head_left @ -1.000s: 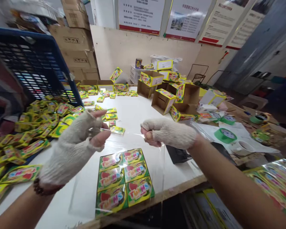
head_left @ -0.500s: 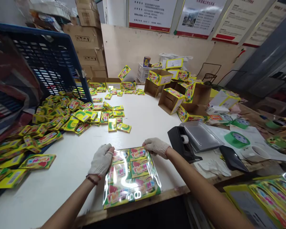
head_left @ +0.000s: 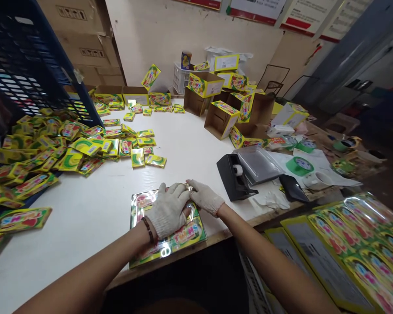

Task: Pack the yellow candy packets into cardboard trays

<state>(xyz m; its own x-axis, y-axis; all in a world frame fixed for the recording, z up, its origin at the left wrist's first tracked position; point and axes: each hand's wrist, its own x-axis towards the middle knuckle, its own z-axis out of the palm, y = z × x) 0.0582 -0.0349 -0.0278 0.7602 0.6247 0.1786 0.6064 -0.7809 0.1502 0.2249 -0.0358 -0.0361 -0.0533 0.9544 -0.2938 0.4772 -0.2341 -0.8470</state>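
Observation:
A flat pack of several yellow-green candy packets in clear film [head_left: 180, 237] lies at the near edge of the white table [head_left: 94, 218]. My left hand [head_left: 168, 211], in a white knit glove, lies flat on top of the pack with fingers stretched out. My right hand [head_left: 203, 197], also gloved, presses on the pack's far right corner, its fingertips meeting those of the left hand. Neither hand lifts the pack.
A heap of loose yellow packets [head_left: 62, 148] covers the table's left side beside a blue crate [head_left: 26, 65]. A black tape dispenser [head_left: 234, 176] and a clear tray [head_left: 258, 163] sit right of my hands. Open cartons [head_left: 221, 124] stand behind. Finished packs [head_left: 360, 244] lie at lower right.
A second ago both hands held clear film stretched above the packets. The film then came down around them, and now both hands have moved together onto the top of the wrapped pack.

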